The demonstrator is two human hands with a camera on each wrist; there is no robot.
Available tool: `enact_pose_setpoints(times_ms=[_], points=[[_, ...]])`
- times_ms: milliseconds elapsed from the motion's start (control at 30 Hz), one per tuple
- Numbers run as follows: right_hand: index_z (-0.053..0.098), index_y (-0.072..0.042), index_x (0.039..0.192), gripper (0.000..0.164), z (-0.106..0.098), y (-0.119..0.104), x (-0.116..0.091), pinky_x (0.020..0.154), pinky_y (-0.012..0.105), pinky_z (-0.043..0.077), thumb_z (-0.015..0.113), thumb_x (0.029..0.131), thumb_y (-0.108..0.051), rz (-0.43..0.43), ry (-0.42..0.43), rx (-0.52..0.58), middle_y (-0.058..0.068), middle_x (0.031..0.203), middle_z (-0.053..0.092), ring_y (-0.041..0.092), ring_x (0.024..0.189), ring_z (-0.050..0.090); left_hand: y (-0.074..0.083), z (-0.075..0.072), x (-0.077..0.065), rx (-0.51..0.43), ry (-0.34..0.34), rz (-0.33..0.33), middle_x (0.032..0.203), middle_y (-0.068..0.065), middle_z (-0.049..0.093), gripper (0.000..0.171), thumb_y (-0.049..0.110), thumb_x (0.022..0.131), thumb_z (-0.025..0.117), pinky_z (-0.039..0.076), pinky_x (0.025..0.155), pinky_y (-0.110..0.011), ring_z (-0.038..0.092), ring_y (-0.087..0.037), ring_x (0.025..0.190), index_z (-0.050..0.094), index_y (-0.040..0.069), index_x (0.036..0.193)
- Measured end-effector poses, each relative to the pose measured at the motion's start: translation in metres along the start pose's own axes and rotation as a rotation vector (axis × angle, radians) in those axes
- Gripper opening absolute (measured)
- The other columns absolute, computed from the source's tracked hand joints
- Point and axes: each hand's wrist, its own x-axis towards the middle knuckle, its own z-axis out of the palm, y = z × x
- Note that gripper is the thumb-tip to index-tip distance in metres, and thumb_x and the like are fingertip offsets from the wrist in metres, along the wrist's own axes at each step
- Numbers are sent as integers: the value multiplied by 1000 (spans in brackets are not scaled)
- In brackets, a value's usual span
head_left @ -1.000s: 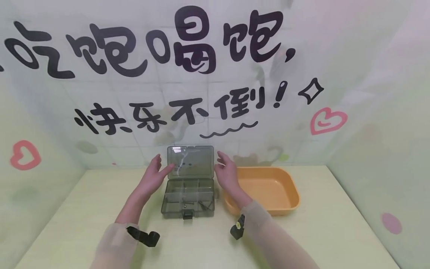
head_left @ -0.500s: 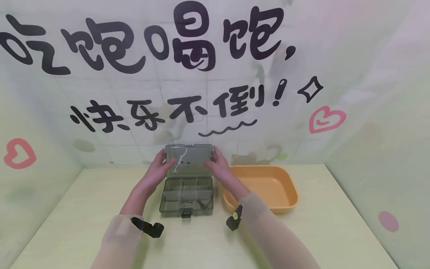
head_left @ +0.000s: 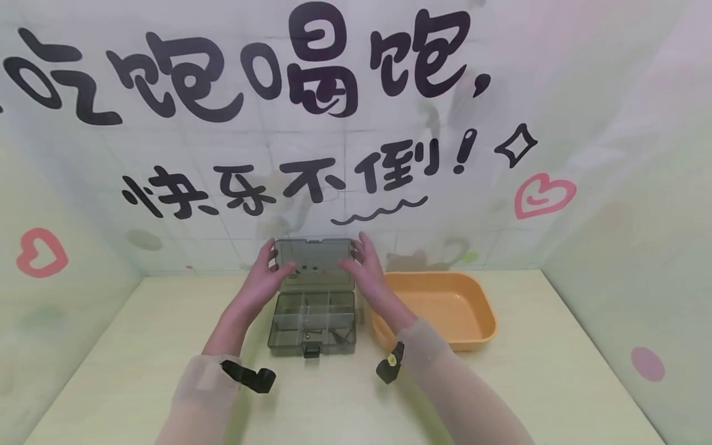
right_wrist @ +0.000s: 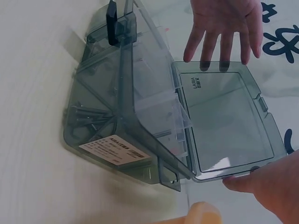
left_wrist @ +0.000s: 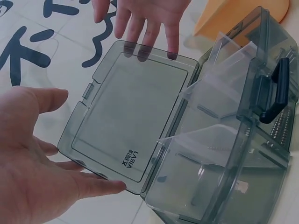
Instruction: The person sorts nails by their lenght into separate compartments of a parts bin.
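A translucent grey plastic organizer box (head_left: 311, 321) stands on the table with its hinged lid (head_left: 314, 262) raised, leaning back near the wall. My left hand (head_left: 261, 275) is at the lid's left edge, thumb toward the front and fingers reaching behind. At the opposite edge is my right hand (head_left: 369, 269), posed likewise. Both hands have fairly straight fingers, and some fingertips show through the lid in the wrist views. Clear dividers (left_wrist: 212, 140) split the box into several compartments. Several dark screws (right_wrist: 88, 115) lie in a front compartment. A black latch (head_left: 311, 350) hangs at the front.
An orange tray (head_left: 484, 309) stands right of the box, partly behind my right forearm. The pale table (head_left: 139, 346) meets a back wall (head_left: 445, 228) with black lettering. A paper label (right_wrist: 117, 149) is on the box's side.
Both hands have come inward from beside the lid to its two side edges. The lid has tipped slightly; the box and tray stay in place.
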Motion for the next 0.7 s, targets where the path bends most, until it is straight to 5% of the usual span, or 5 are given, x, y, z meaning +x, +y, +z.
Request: enact_pose_setpoints(times_ms=[233, 400, 700], points=[[25, 6, 158, 72, -1, 1, -8, 122, 50, 30, 62, 97, -7, -67, 0, -6, 26, 160, 34, 43, 147, 34, -2, 7, -2, 29, 50, 15, 167, -29, 5, 91, 28, 105, 59, 25, 120, -62, 16, -54, 149, -8, 12, 164], [32, 7, 155, 67, 6, 4, -9, 118, 47, 37, 64, 97, -2, -78, 18, 23, 26, 157, 39, 42, 145, 37, -5, 12, -7, 44, 145, 23, 165, -30, 10, 90, 24, 103, 61, 28, 118, -64, 18, -56, 147, -3, 9, 164], [48, 3, 145, 49, 8, 11, -15, 113, 44, 44, 64, 102, -12, -94, 131, 17, 24, 148, 50, 38, 138, 48, -10, 21, -15, -52, 239, 52, 161, -28, 26, 73, 31, 105, 57, 32, 118, -59, 27, -49, 148, 13, 10, 159]])
